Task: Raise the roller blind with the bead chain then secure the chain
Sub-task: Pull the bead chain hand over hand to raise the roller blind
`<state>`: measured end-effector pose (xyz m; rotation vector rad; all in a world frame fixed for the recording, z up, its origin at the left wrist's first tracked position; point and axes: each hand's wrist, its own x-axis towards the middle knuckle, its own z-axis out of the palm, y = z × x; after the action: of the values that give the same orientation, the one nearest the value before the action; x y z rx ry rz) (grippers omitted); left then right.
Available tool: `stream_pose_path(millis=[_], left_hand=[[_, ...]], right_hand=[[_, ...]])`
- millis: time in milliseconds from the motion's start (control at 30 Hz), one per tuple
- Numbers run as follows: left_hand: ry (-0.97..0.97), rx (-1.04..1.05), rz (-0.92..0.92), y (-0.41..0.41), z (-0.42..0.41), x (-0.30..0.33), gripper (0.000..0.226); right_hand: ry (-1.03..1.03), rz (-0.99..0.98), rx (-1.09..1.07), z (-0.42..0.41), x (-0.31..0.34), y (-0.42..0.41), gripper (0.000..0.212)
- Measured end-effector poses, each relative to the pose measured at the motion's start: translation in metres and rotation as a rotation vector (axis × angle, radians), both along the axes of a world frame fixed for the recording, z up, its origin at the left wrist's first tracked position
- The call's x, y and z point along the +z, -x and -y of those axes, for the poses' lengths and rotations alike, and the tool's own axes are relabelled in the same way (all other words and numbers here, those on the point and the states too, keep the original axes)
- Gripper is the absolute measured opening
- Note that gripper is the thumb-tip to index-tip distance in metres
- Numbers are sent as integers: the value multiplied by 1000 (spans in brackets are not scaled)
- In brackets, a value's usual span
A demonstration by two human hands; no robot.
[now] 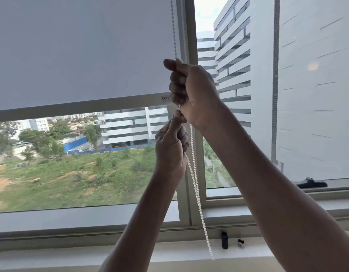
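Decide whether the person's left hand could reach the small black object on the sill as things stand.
Probably not straight away: the left hand is closed on the bead chain, well above the black object. Nothing blocks the way down.

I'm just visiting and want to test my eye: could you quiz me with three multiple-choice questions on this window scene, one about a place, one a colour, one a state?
1. Where is the blind's bottom bar?
A. at the sill
B. about mid-window
C. fully up

2. What colour is the chain?
A. white
B. black
C. red

3. What are the hands doing?
A. both hanging free
B. only one holds the chain
C. both closed on the chain

Answers:
1 B, the bar crosses the pane with the view showing below.
2 A, the chain has white beads.
3 C, the right hand is fisted above the left hand.
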<state>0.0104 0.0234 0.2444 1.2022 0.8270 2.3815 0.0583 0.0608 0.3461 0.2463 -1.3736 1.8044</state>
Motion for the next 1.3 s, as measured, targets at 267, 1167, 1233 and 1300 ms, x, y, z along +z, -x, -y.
stream_pose_path(millis=[267, 1167, 1233, 1300], left_hand=[[95, 209, -158, 15, 1, -35, 53], [2, -81, 75, 3, 2, 25, 45], [1, -57, 92, 6, 5, 14, 44], [12, -26, 109, 9, 8, 3, 40]], right_hand=[[-10, -168, -89, 0, -47, 15, 36], [-312, 2, -535, -12, -183, 18, 38], [-329, 46, -463, -12, -190, 18, 37], [-354, 103, -403, -14, -196, 16, 35]])
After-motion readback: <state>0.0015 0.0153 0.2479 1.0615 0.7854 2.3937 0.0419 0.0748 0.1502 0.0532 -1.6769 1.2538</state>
